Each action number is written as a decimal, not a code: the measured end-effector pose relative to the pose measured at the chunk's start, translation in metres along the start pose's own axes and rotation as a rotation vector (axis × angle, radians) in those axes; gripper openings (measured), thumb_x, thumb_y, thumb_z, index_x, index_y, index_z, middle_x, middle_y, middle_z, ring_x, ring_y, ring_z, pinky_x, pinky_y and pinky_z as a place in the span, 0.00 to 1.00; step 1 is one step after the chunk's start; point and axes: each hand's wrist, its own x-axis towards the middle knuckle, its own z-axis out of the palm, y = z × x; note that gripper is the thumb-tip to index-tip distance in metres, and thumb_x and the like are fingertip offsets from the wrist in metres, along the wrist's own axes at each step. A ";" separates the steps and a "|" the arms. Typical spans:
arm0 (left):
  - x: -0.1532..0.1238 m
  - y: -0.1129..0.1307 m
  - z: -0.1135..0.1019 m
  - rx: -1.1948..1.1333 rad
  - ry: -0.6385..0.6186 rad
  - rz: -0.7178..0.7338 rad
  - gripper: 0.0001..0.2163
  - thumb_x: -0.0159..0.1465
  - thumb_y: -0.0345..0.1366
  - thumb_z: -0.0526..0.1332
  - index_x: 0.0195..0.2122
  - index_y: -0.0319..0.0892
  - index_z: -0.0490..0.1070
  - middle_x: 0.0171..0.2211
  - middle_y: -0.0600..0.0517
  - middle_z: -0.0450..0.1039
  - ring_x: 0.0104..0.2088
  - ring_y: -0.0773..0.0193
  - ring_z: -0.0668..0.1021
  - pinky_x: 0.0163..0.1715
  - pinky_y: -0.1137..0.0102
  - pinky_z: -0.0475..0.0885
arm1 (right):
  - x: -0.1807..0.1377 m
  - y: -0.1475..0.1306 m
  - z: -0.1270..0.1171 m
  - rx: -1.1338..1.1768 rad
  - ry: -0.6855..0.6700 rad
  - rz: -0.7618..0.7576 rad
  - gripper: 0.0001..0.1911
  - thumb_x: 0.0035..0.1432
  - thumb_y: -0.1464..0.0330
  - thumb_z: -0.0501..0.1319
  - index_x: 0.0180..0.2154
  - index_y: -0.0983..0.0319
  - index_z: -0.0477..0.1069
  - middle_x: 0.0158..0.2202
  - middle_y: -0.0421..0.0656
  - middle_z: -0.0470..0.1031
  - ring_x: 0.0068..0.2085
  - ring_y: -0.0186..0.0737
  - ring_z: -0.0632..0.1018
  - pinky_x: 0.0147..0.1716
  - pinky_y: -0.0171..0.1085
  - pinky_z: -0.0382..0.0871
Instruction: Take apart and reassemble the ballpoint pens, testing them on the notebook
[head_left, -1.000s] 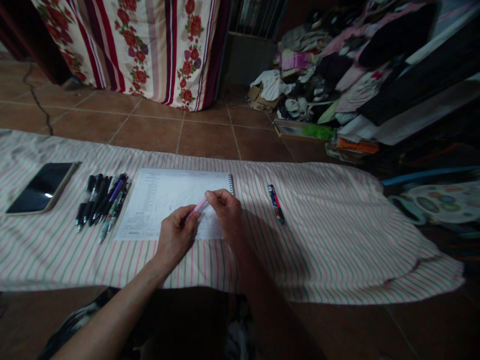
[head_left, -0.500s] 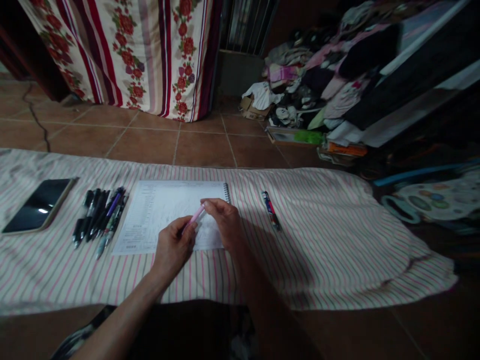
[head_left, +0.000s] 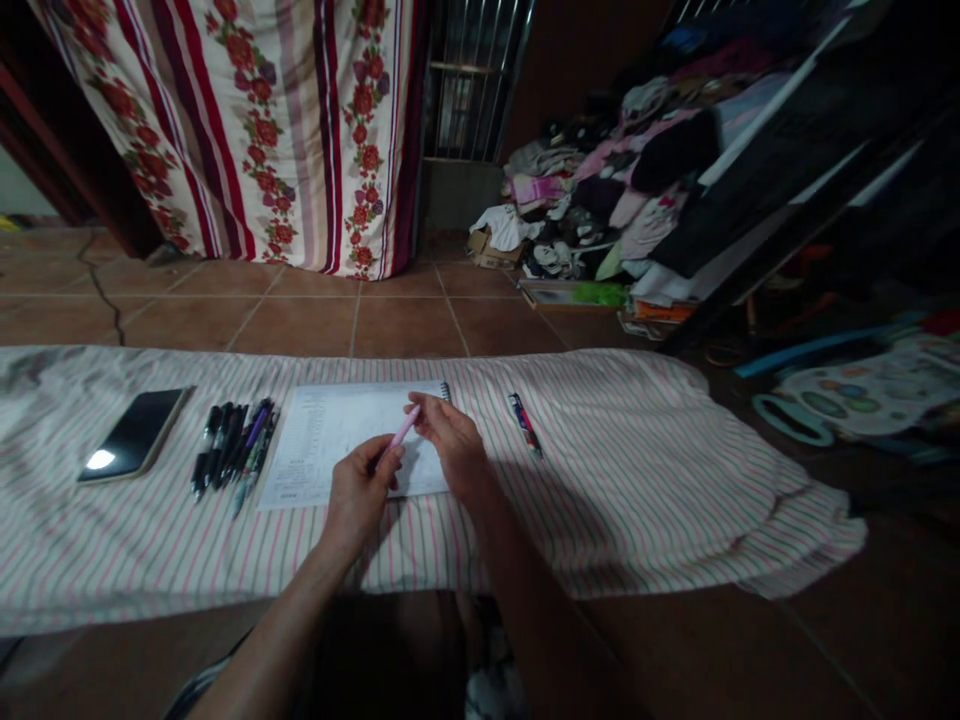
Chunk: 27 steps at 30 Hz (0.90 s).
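Note:
A pink pen (head_left: 405, 428) is held slantwise over the spiral notebook (head_left: 315, 435), whose white page carries faint print. My left hand (head_left: 366, 480) is closed around the pen's lower part. At the upper end, the fingertips of my right hand (head_left: 454, 445) pinch the pen; its very tip is partly hidden by them. Right of the notebook lies a dark pen with red and blue on it (head_left: 525, 425). On the left, a bunch of pens (head_left: 232, 445), mostly black with one purple, lies side by side.
A phone or tablet with a dark screen (head_left: 139, 435) lies at the left on the striped cloth (head_left: 637, 470). Beyond are a tiled floor (head_left: 300, 310), a floral curtain (head_left: 300, 140) and a heap of clothes (head_left: 600, 190). A patterned plastic item (head_left: 862, 395) stands at the right.
The camera view has tilted up and shifted, so the cloth's far edge sits lower in the picture. Both hands stay on the pink pen, which now looks slightly more exposed between them.

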 end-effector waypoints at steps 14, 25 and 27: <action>-0.005 0.005 0.002 0.093 -0.033 0.076 0.16 0.58 0.44 0.58 0.40 0.38 0.74 0.22 0.55 0.69 0.20 0.67 0.71 0.24 0.72 0.66 | -0.007 -0.017 -0.004 -0.024 0.096 0.040 0.16 0.39 0.56 0.69 0.25 0.61 0.72 0.22 0.36 0.69 0.25 0.31 0.66 0.29 0.34 0.59; -0.001 0.007 0.007 0.048 -0.051 0.087 0.15 0.58 0.44 0.58 0.39 0.38 0.74 0.22 0.56 0.68 0.19 0.68 0.71 0.23 0.73 0.66 | -0.009 -0.012 -0.011 -0.018 0.011 -0.005 0.21 0.49 0.51 0.62 0.39 0.59 0.76 0.35 0.42 0.75 0.38 0.38 0.72 0.41 0.38 0.63; -0.001 0.008 0.007 0.026 -0.052 0.084 0.15 0.57 0.44 0.59 0.37 0.39 0.74 0.21 0.56 0.68 0.19 0.69 0.70 0.22 0.73 0.66 | -0.008 -0.012 -0.013 -0.045 0.003 -0.016 0.20 0.49 0.53 0.63 0.39 0.58 0.77 0.36 0.42 0.76 0.39 0.38 0.72 0.43 0.39 0.62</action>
